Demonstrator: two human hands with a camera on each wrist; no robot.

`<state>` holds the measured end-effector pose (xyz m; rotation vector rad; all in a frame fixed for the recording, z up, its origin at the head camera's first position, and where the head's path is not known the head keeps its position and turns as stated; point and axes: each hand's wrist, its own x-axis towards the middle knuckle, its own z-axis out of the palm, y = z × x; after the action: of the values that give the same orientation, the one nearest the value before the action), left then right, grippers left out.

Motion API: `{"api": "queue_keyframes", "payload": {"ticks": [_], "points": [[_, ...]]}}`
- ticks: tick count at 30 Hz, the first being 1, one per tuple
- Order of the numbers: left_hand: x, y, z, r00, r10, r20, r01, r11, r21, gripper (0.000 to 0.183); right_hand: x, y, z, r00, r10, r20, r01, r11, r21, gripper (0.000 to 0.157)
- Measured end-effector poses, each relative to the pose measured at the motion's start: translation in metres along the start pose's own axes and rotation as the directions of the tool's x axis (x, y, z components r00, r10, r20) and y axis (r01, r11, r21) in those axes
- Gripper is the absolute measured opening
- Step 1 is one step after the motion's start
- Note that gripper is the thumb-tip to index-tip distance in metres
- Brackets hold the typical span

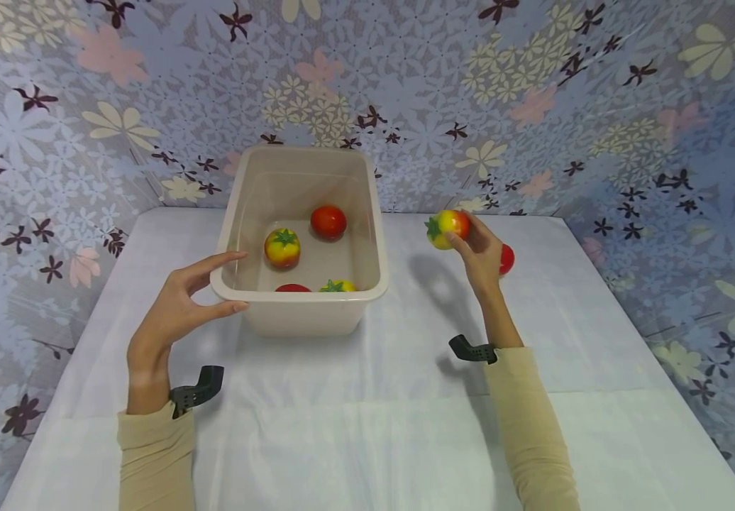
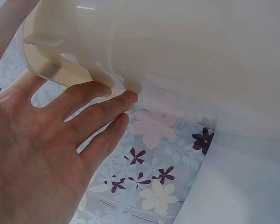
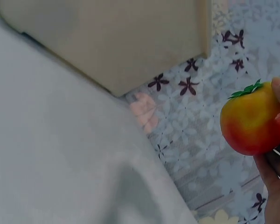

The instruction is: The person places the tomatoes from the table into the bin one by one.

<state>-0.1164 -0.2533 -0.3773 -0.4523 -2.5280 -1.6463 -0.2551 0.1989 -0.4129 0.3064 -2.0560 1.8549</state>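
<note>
My right hand (image 1: 484, 259) pinches a yellow-and-red toy tomato (image 1: 445, 228) with green leaves between thumb and fingers, raised over the table to the right of a beige plastic bin (image 1: 300, 312). The same tomato (image 3: 252, 122) shows at the right edge of the right wrist view. With fingers fairly straight and spread, my left hand (image 1: 172, 309) touches the bin at its near left corner; its fingertips (image 2: 130, 95) rest against the bin's wall. Inside the bin lie a yellow-and-red tomato (image 1: 282, 248), a red one (image 1: 328, 222), and two more partly hidden by the front rim.
Another red tomato (image 1: 506, 260) lies on the table just behind my right hand, partly covered by it. A white cloth (image 1: 355, 440) covers the table. Flower-patterned fabric (image 1: 406, 92) rises behind the table and along both sides.
</note>
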Motion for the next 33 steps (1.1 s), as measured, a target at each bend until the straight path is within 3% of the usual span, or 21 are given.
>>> {"api": "queue_keyframes", "payload": {"ticks": [11, 18, 33], "points": [[0.001, 0.001, 0.000, 1.000, -0.002, 0.000, 0.002, 1.000, 0.005, 0.068, -0.002, -0.030, 0.026, 0.994, -0.067, 0.086, 0.055, 0.989, 0.134, 0.050], [0.001, 0.001, 0.000, 1.000, -0.016, 0.003, 0.016, 1.000, 0.009, 0.069, -0.001, -0.045, 0.041, 0.980, -0.151, 0.127, 0.138, 0.985, 0.103, 0.048], [0.001, 0.002, 0.001, 1.000, -0.023, 0.004, 0.023, 1.000, 0.010, 0.069, -0.010, -0.070, 0.059, 0.963, -0.218, 0.156, 0.184, 0.960, 0.210, 0.050]]}}
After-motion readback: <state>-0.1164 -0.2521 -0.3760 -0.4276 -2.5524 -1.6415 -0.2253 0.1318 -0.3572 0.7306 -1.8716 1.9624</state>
